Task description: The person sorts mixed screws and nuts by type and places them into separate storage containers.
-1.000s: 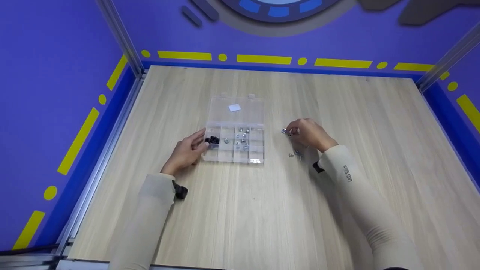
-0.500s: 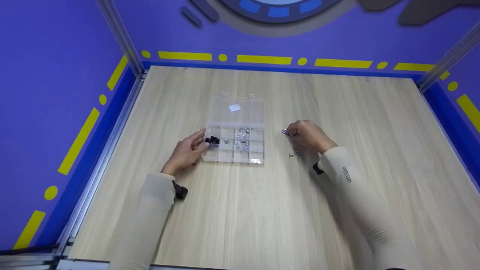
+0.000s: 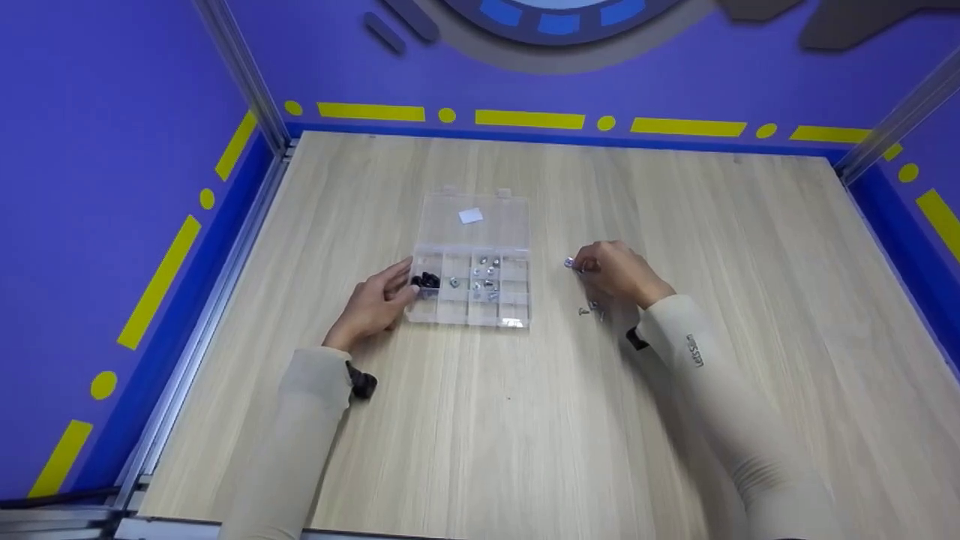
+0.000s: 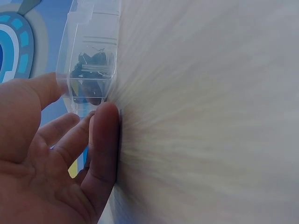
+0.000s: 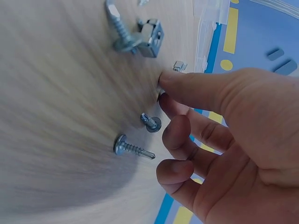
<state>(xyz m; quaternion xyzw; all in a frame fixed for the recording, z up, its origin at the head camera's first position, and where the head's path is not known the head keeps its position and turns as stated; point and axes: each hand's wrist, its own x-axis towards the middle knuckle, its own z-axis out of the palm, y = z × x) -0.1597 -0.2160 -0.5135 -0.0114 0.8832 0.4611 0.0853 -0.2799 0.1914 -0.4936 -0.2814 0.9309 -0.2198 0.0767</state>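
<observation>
A clear plastic compartment box (image 3: 514,315) lies with its lid folded back, holding black pieces (image 3: 427,280) at the left and several small metal parts (image 3: 486,277). My left hand (image 3: 371,306) touches the box's left side, thumb at the rim and fingers loosely bent against the outer wall. To the right of the box, my right hand (image 3: 619,270) pinches a small metal piece between thumb and forefinger, mostly hidden by the fingertips. Just past them sits a cage nut (image 5: 179,66). Below the hand lie screws (image 5: 133,148) and another cage nut (image 5: 152,38) beside a screw.
The wooden table (image 3: 480,450) carries the box and loose hardware. Blue panels with yellow marks (image 3: 529,118) rise behind and at both sides, joined by metal posts (image 3: 247,75). A white label (image 3: 470,216) shows at the lid.
My right hand has shifted only slightly, its fingers staying beside the cage nut. The left hand and the box have not moved.
</observation>
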